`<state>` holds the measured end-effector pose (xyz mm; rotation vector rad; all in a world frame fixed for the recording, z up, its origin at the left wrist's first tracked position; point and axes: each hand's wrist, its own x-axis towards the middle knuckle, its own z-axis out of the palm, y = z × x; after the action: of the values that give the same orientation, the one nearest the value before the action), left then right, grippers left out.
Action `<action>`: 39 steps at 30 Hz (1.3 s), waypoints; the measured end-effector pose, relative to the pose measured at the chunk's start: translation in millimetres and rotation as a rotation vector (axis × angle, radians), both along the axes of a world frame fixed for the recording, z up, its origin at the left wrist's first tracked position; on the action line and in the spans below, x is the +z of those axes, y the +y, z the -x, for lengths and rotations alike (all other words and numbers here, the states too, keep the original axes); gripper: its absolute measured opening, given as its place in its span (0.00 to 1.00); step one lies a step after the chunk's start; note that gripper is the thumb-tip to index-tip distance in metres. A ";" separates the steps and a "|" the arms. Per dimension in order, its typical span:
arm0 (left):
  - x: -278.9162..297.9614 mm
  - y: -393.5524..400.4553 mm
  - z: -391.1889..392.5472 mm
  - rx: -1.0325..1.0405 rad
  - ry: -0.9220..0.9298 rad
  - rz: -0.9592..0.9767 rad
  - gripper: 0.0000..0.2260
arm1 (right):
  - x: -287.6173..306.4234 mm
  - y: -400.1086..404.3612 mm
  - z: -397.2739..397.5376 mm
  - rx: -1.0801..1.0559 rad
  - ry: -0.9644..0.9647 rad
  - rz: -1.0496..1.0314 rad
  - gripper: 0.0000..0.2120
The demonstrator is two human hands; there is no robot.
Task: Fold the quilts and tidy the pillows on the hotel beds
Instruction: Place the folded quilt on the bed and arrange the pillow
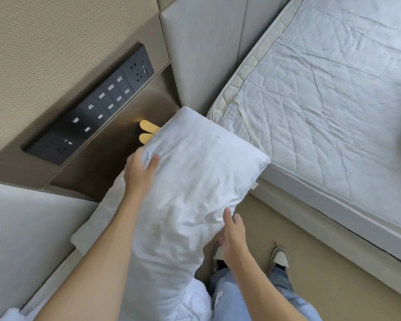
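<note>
Head view, looking down: both hands grip one white pillow (190, 181) held up at the centre of the frame. The left hand (140, 172) clasps its left edge, thumb lying on the top face and fingers hidden behind the fabric. The right hand (233, 235) holds the lower right corner from beneath, fingers curled into the creased cloth. Behind the pillow, toward the lower left, a second white pillow (90, 228) lies on the near bed (190, 304), whose padded headboard (28, 223) fills the left side. Two yellow paddle-shaped pieces (147, 130) peek out above the held pillow in a bronze wall niche (134, 107), under a black strip of switches and sockets (95, 107). At the upper right lies another bed with a bare quilted mattress pad (329, 89). Blue jeans (232, 297) and a grey-white sneaker (280, 257) stand on the tan floor (310, 239) at the bottom.
</note>
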<state>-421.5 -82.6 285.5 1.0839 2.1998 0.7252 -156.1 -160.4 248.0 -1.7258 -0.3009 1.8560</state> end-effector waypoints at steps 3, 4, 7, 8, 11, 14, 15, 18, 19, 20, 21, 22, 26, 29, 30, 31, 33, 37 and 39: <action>18.3 28.4 -58.6 -0.065 -0.063 -0.056 0.36 | 24.1 30.0 -42.7 -0.047 -0.105 -0.060 0.38; 24.5 38.6 -81.9 -0.089 -0.060 -0.063 0.36 | 36.1 43.3 -61.4 -0.066 -0.137 -0.112 0.38; 50.0 69.1 -163.5 -0.220 -0.001 -0.116 0.36 | 76.4 83.4 -133.0 -0.114 -0.261 -0.294 0.38; 59.5 79.7 -192.0 -0.269 0.014 -0.133 0.36 | 90.1 93.9 -161.0 -0.117 -0.304 -0.351 0.39; 96.4 108.1 -284.1 -0.402 0.003 -0.193 0.41 | 129.5 118.1 -252.9 -0.141 -0.435 -0.493 0.39; 135.3 130.7 -382.3 -0.491 -0.038 -0.284 0.45 | 167.1 133.9 -350.5 -0.138 -0.638 -0.590 0.39; 148.8 135.6 -415.1 -0.505 -0.049 -0.302 0.46 | 179.2 137.0 -383.5 -0.132 -0.700 -0.614 0.39; 181.4 147.4 -508.6 -0.556 -0.143 -0.329 0.46 | 211.8 144.4 -476.9 -0.160 -0.806 -0.684 0.40; 189.8 152.9 -537.9 -0.561 -0.204 -0.324 0.47 | 221.7 147.8 -505.3 -0.183 -0.830 -0.695 0.41; 197.5 159.3 -566.3 -0.566 -0.268 -0.314 0.47 | 231.1 151.9 -531.8 -0.208 -0.854 -0.704 0.41; 205.2 165.4 -593.5 -0.573 -0.329 -0.300 0.46 | 239.5 155.9 -556.0 -0.231 -0.871 -0.709 0.43; 211.5 172.0 -619.6 -0.584 -0.380 -0.291 0.45 | 246.4 159.4 -578.3 -0.250 -0.878 -0.708 0.43; 221.6 202.7 -709.0 -0.634 -0.494 -0.260 0.38 | 257.4 181.2 -655.1 -0.302 -0.840 -0.687 0.40; 217.1 234.6 -757.5 -0.648 -0.535 -0.172 0.38 | 255.9 206.7 -705.3 -0.337 -0.820 -0.645 0.40; 213.3 248.6 -772.1 -0.644 -0.546 -0.146 0.38 | 253.3 216.7 -721.9 -0.348 -0.818 -0.621 0.39; 208.3 263.4 -785.9 -0.639 -0.555 -0.120 0.39 | 249.2 226.8 -738.4 -0.359 -0.817 -0.596 0.39; 196.2 295.4 -812.8 -0.629 -0.565 -0.062 0.40 | 238.7 247.8 -771.6 -0.385 -0.815 -0.545 0.39; 166.6 351.7 -863.8 -0.603 -0.576 0.041 0.39 | 211.8 290.7 -837.5 -0.407 -0.785 -0.451 0.39; 149.9 377.6 -886.6 -0.597 -0.566 0.076 0.38 | 194.8 313.6 -869.7 -0.394 -0.755 -0.404 0.38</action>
<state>465.1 295.0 435.4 1.2258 1.3240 0.5749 713.6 153.2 442.8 -1.9422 -0.5353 0.7519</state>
